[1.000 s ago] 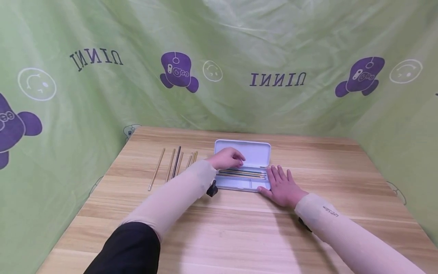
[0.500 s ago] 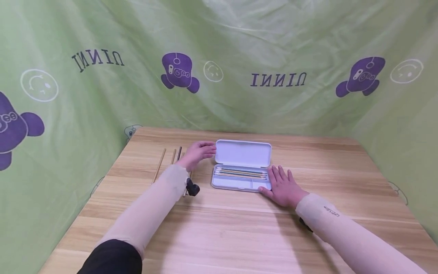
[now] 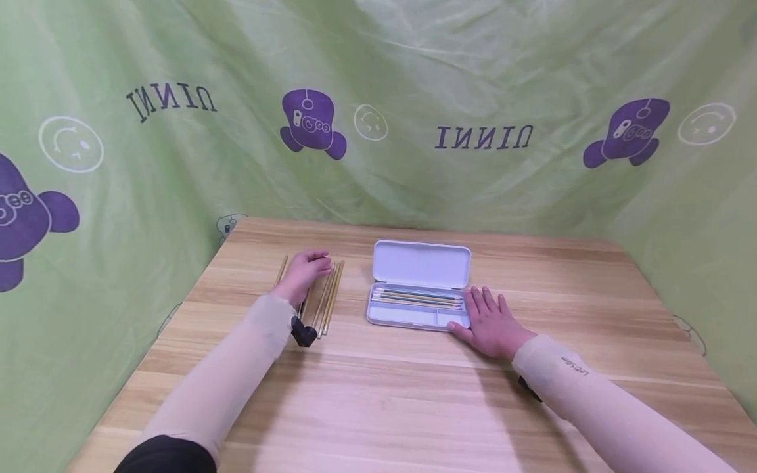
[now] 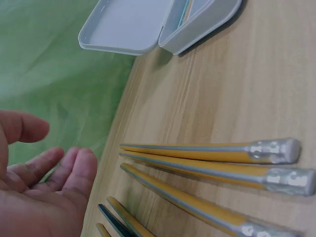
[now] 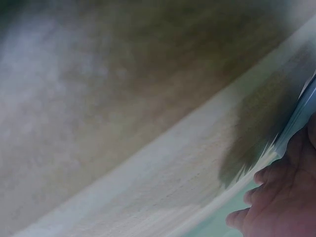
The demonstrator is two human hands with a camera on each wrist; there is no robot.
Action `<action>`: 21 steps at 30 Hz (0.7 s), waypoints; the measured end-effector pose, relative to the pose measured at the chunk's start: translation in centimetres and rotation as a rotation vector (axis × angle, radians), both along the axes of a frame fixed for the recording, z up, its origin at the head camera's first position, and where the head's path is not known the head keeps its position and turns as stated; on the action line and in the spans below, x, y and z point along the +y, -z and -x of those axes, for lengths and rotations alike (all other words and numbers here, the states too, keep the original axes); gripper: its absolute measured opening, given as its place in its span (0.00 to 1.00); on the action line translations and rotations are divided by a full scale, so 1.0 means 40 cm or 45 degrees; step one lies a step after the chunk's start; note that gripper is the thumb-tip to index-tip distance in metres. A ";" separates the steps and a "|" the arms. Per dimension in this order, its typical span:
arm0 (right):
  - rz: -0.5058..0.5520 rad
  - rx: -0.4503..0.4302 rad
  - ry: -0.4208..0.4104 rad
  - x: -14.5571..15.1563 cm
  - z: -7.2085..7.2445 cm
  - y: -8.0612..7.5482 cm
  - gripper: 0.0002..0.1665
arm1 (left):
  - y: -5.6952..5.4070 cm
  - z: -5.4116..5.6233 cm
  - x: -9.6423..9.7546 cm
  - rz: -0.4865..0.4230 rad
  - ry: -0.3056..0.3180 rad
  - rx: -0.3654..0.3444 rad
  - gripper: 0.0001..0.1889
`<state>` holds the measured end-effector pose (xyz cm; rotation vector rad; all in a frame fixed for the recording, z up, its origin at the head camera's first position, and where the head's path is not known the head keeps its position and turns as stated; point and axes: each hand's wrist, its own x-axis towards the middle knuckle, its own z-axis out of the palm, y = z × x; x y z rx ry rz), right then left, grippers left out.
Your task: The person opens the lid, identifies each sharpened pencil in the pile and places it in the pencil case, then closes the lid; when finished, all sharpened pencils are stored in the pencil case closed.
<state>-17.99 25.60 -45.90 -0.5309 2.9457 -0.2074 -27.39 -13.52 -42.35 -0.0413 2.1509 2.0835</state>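
Note:
My left hand (image 3: 303, 276) hangs over the pencils at the left, fingers relaxed and slightly bent. Its thumb and fingertips (image 4: 85, 165) stand apart in the left wrist view, with nothing between them. Beneath and beside it lie several yellow pencils (image 3: 332, 299) with silver ferrules and pale erasers, plus a dark one (image 4: 114, 220). A pale pencil case (image 3: 402, 316) stands with its lid (image 3: 421, 263) up; several pencils (image 3: 416, 299) lie side by side in its rear compartment. My right hand (image 3: 491, 328) rests flat with spread fingers against the case's right end.
A wooden table (image 3: 390, 401) carries everything. Behind it and at both sides hangs a green printed cloth (image 3: 473, 184). The case's front holds a long compartment and a small one at right.
My left hand has moved left from over the pencil case to the loose pencils, its fingers holding nothing. My right hand has stayed at the case's end.

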 end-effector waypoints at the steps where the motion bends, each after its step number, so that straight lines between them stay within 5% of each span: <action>1: -0.002 0.004 0.001 0.000 0.001 0.000 0.57 | 0.003 -0.004 -0.003 0.026 -0.010 -0.003 0.26; 15: 0.012 0.012 0.004 0.006 0.008 0.013 0.57 | 0.072 -0.037 0.026 0.319 -0.109 0.047 0.29; 21: 0.014 -0.002 0.005 0.005 0.012 0.014 0.57 | 0.078 -0.049 0.033 0.698 -0.070 0.203 0.29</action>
